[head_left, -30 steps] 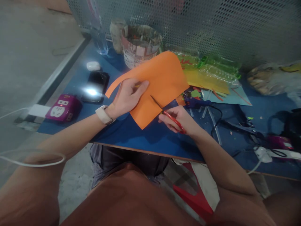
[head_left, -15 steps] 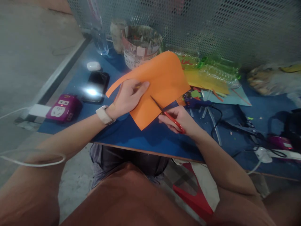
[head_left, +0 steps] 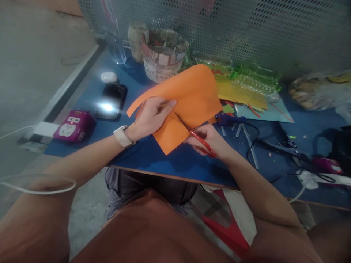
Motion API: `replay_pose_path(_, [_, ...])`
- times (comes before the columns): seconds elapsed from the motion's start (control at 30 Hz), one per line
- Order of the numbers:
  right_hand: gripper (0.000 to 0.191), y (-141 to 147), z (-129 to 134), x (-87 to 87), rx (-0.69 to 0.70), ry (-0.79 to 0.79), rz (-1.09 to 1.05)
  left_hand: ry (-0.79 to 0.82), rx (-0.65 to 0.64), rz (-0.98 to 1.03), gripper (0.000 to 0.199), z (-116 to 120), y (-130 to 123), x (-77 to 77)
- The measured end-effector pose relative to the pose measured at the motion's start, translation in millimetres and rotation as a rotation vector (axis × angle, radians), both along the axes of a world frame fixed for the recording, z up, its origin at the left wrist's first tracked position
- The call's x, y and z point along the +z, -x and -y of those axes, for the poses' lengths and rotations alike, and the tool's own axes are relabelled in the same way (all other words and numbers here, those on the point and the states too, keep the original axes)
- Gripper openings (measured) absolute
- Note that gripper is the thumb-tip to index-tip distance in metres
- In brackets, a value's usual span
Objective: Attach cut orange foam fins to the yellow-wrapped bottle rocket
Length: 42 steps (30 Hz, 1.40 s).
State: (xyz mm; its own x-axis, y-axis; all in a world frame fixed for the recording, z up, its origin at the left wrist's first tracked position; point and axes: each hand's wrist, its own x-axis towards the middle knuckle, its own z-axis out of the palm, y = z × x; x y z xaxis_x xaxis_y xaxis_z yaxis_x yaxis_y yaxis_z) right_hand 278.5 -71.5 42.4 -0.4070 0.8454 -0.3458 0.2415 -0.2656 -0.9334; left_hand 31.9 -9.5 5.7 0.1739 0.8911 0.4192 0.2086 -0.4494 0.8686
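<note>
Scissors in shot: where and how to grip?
By the red handles, from the near right, where the right hand has them. The dark blades point up-left, over the orange sheet, so the handle end looks like the safe one, with the fingers likely best through the loops. How the fingers sit in them is partly hidden.

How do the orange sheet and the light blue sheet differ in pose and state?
The orange sheet bends in the left hand; the light blue sheet lies flat on the table.
The scissors meet the orange sheet, not the light blue sheet.
Both look like paper.
</note>
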Motion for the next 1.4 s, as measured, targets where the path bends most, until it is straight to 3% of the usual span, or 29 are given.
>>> replay_pose_path(0.1, [0.037,0.0,-0.8,-2.3,0.006,-0.006,0.014,-0.001,-0.048,-0.012,0.077,0.1,1.0,0.2])
replay_pose_path(0.4, [0.021,-4.7,-3.3,-17.0,0.001,0.009,0.017,-0.049,-0.029,0.006,0.08,1.0,-0.5,6.9])
replay_pose_path(0.67, [0.009,2.1,-0.7,-5.8,-0.033,0.044,-0.022,-0.022,-0.054,-0.034,0.074,2.4,-0.2,4.8])
replay_pose_path(0.87, [0.023,4.7,1.8,0.1,-0.028,0.002,-0.017,-0.001,-0.052,-0.046,0.067,4.0,-2.9,1.6])
replay_pose_path(1.0, [0.014,7.0,2.2,0.8,-0.021,-0.021,-0.005,0.013,-0.058,-0.043,0.069,5.0,-2.8,-0.1])
replay_pose_path(1.4, [0.02,-0.1,-1.9,-16.2,-0.001,-0.043,0.04,-0.056,-0.04,-0.041,0.084,4.6,-4.5,7.4])
